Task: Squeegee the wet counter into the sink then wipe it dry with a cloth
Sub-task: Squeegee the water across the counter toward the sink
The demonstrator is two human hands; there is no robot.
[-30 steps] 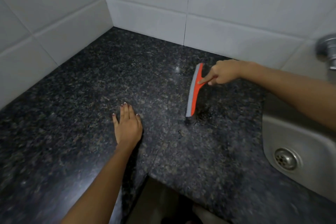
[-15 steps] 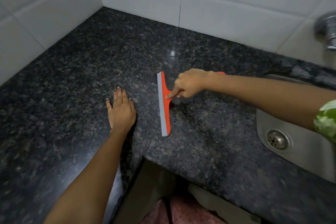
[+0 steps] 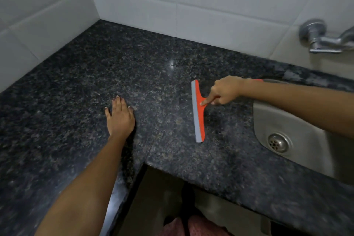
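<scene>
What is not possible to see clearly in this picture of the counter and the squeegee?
- Head view: squeegee handle, hidden under the right hand.
- Tap: its spout is cut off by the right edge.
- Sink: far part hidden by the right forearm.
- Water on the counter: not discernible on dark speckled stone.
- No cloth in view.

Two hands [image 3: 120, 118] [image 3: 226, 90], one squeegee [image 3: 198, 113], one sink [image 3: 298, 132], one tap [image 3: 323, 39]
</scene>
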